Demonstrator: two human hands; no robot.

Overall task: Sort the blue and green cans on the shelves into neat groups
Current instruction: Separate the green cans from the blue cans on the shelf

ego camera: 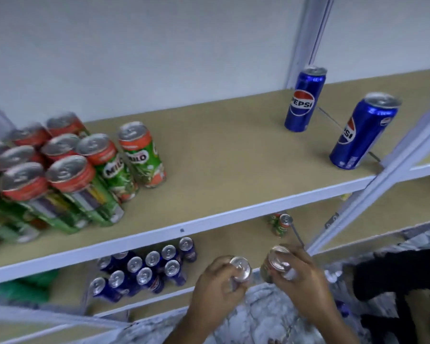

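Each of my hands holds a can in front of the lower shelf. My left hand grips a can whose silver top shows; its colour is hidden. My right hand is wrapped around a green can. On the upper shelf several green Milo cans stand grouped at the left. Two blue Pepsi cans stand apart at the right. On the lower shelf several blue cans cluster at the left, and a green can stands farther back on the right.
White metal uprights and a slanted post frame the shelves. Green packaging lies at the lower shelf's far left. A dark shape sits at the right on the marbled floor.
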